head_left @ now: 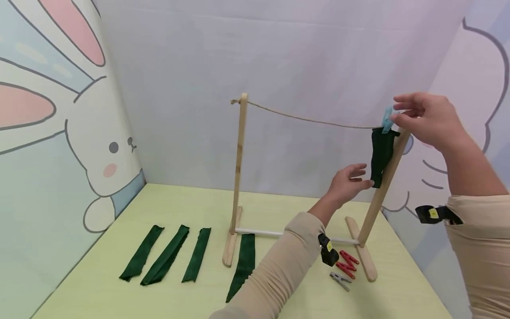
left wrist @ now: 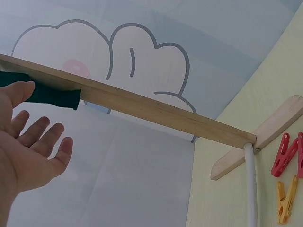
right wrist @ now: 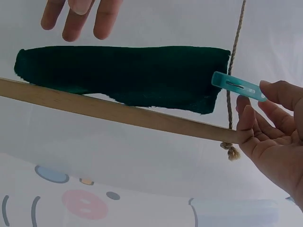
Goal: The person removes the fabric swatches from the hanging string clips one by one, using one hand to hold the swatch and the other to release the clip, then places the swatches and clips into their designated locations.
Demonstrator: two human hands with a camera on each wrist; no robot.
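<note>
A dark green cloth strip (right wrist: 123, 75) hangs lengthwise from the rope (head_left: 311, 119), close to the right wooden post (head_left: 386, 186). A light blue clothespin (right wrist: 236, 85) clamps its top edge to the rope. My right hand (head_left: 430, 117) is at the clothespin's upper end, with the thumb tip right at a handle and the fingers spread apart. Lower down, my left hand (head_left: 344, 186) is beside the strip's bottom end. Its thumb (left wrist: 21, 92) overlaps the cloth in the left wrist view, while the other fingers are loosely spread, away from the strip.
Several more green cloth strips (head_left: 196, 254) lie on the pale yellow table (head_left: 103, 274), left of my left forearm. Red clothespins (head_left: 348, 261), a grey clothespin (head_left: 340, 280) and a yellow clothespin (left wrist: 286, 201) lie near the stand's right foot (head_left: 364, 254). A white crossbar (head_left: 259, 231) joins the posts.
</note>
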